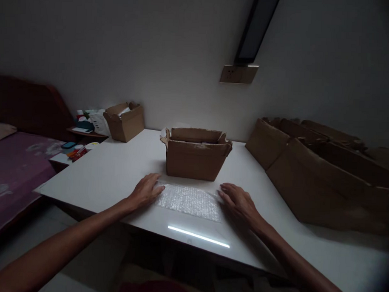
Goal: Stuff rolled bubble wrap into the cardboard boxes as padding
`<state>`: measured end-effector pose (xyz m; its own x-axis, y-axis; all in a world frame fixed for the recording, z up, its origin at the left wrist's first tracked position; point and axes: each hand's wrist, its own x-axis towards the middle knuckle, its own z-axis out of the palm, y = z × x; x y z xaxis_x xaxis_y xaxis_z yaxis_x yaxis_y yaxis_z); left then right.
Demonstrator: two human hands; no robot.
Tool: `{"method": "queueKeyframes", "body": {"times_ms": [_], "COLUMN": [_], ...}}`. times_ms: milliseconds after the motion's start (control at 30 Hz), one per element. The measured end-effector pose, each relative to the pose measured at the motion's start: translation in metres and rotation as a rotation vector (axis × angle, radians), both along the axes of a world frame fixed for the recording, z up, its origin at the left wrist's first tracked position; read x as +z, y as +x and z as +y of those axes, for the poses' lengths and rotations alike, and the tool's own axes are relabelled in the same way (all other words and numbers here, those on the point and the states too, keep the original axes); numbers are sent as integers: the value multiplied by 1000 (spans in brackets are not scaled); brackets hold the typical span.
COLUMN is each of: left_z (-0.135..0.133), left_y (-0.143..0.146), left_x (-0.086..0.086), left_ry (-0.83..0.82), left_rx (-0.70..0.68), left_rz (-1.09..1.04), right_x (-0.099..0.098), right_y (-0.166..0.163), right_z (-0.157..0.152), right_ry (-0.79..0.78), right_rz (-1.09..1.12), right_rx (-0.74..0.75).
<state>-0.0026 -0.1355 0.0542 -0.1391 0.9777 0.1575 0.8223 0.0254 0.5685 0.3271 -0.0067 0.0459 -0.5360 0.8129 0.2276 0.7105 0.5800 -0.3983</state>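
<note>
A clear sheet of bubble wrap (pixel 189 201) lies flat on the white table, close to its front edge. My left hand (pixel 146 191) rests at the sheet's left end, fingers stretched forward and thumb over its corner. At the right end is my right hand (pixel 237 199), its fingers extended and the fingertips near the sheet's edge. Neither hand is closed around anything. Just behind the bubble wrap stands an open cardboard box (pixel 194 161) with its flaps up. The inside of that box is mostly hidden by its front wall.
Several large open cardboard boxes (pixel 327 180) crowd the table's right side. A smaller cardboard box (pixel 127 122) sits at the back left corner of the white table (pixel 117 169). Further left are a cluttered nightstand (pixel 61 158) and a bed (pixel 18 169). A wall socket (pixel 238 74) is behind.
</note>
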Motion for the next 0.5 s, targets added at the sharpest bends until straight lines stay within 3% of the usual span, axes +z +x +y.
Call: {"method": "queueKeyframes", "body": {"times_ms": [67, 167, 233, 333, 400, 500], "left_z": [-5, -12, -11, -7, -9, -18], "left_y": [7, 33, 52, 57, 43, 10], "left_x": [-6, -12, -20, -35, -43, -49], "left_ry": [174, 386, 294, -8, -102, -82], "left_rx": [-22, -257, -408, -499, -504, -401], "left_rz": [121, 324, 368, 373, 383, 365], "right_x": [-6, -6, -11, -29, -40, -47], "right_y": [-3, -30, -56, -71, -53, -1], "right_z": [-4, -25, -39, -45, -38, -17], "right_ry": [254, 420, 393, 271, 221, 208], "right_rz": [-21, -71, -140, -235, -262, -218], "right_rx": [-27, 146, 314, 486, 482, 311]}}
